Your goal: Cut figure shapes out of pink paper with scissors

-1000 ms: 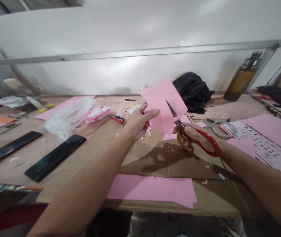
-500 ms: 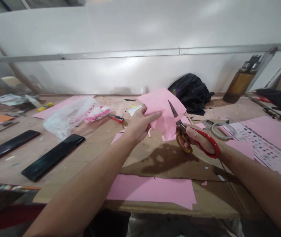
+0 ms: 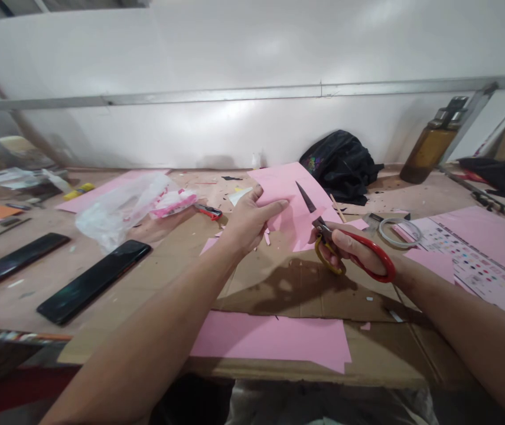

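Between the thumb and fingers of my left hand [image 3: 254, 218] is a sheet of pink paper [image 3: 285, 183], held up above the cardboard. My right hand [image 3: 349, 245] is closed round the handles of a pair of scissors [image 3: 321, 224], one loop red and the other yellow. One dark blade lies across the near face of the paper; the other blade is mostly hidden behind it. A strip of the sheet's lower right edge crosses the blades near the pivot. Small pink offcuts [image 3: 267, 237] lie under the paper.
Brown cardboard [image 3: 279, 298] covers the table, with a pink sheet [image 3: 270, 339] along its front edge. Two black phones [image 3: 95, 283] and a plastic bag [image 3: 119, 206] lie left, near a red cutter [image 3: 210, 211]. Black cloth [image 3: 341, 165], a tilted bottle [image 3: 432, 141] and a tape ring [image 3: 400, 232] are right.
The scissors have shifted slightly left against the paper, and the visible blade tip sits further left. The sheet's top edge has dropped a little. My left hand keeps its grip.
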Demonstrator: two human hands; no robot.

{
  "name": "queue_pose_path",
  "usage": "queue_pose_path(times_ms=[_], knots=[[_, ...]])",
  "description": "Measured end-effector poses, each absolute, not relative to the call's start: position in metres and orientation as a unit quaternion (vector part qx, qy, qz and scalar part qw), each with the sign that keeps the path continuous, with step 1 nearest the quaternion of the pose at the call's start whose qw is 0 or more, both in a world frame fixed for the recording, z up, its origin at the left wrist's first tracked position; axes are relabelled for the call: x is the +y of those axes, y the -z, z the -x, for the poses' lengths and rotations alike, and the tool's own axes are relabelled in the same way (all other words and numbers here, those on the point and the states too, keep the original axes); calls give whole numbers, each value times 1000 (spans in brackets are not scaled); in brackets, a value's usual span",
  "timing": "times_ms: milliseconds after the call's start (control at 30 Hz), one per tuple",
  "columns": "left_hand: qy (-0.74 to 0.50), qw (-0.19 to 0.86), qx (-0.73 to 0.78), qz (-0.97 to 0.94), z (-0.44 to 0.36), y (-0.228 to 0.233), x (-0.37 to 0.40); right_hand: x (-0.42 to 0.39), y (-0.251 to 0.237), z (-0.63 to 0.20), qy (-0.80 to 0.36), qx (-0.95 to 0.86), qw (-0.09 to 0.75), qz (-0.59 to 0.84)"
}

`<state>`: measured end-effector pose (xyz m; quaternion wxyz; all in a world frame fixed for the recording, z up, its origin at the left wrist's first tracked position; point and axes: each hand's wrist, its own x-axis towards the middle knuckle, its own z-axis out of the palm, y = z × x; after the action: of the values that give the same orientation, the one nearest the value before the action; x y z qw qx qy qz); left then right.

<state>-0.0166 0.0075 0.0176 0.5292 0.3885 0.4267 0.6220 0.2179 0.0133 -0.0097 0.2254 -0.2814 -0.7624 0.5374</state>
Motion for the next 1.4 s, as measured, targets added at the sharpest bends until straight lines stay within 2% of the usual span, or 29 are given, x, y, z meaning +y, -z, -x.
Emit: queue_pose_path(times_ms=[300,767,1067,1267,1400], knots=[[-622,537,374,-430,20,-11,11,11,6,-216,-525,-765,244,284],[-611,529,414,-419,16,-13,6,8,4,-214,-502,-774,280,265],[-606,528,418,-423,15,-14,7,9,9,-211,-535,-743,296,270],[-603,526,427,-422,13,-16,4,6,2,-211,-492,-768,281,300],[-615,511,431,-418,12,-17,3,9,10,-211,-515,-745,296,304]])
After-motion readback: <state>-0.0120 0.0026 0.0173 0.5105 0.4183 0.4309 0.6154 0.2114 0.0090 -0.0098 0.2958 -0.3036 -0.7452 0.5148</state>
